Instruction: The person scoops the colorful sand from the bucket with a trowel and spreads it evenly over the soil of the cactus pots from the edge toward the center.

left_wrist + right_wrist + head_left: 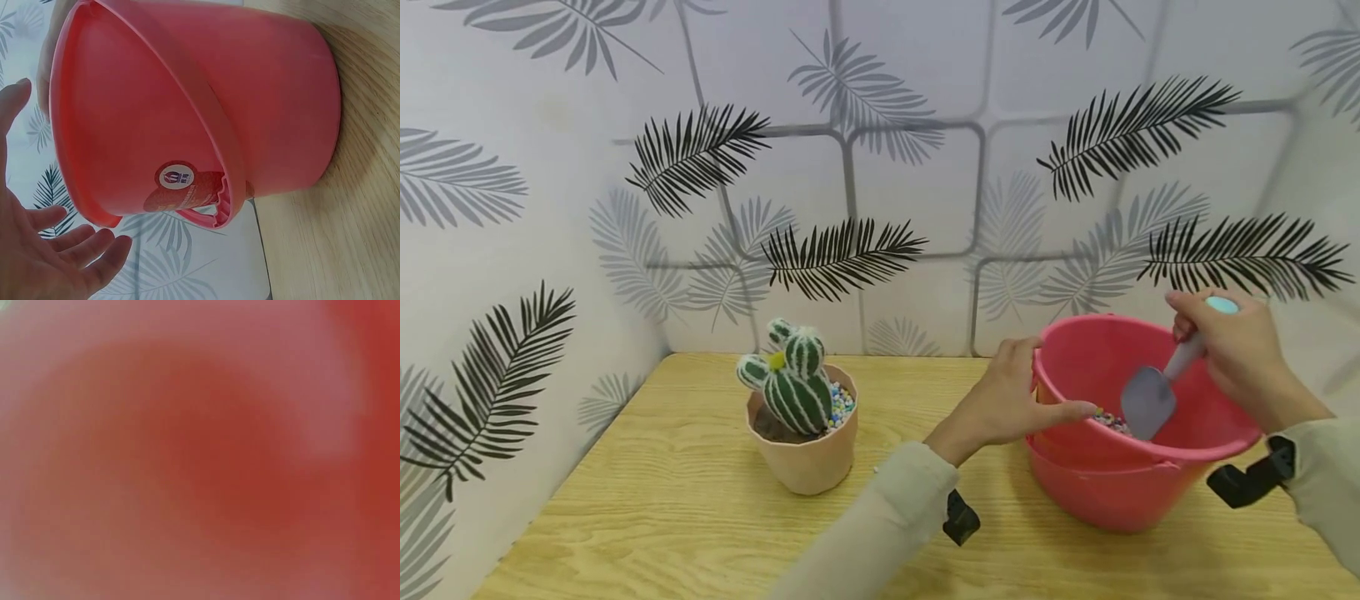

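Observation:
A red bucket (1105,492) stands on the right of the table, with small multicoloured pebbles (1112,421) showing inside it. My right hand (1243,350) grips a grey hand trowel (1148,402) by its teal-tipped handle, blade pointing down within the bucket's mouth. At the bucket's left rim is my left hand (1000,400), thumb stretched along the front edge. In the left wrist view this left hand (56,250) has its fingers spread and loosely bent beside the rim. The right wrist view is a red blur.
Left of the bucket stands a peach pot (808,462) holding a striped cactus (797,396), brown soil and coloured pebbles (841,406). Its wooden table (647,508) meets a leaf-patterned wall (917,308) at the back. The bucket's handle (219,137) hangs down its side.

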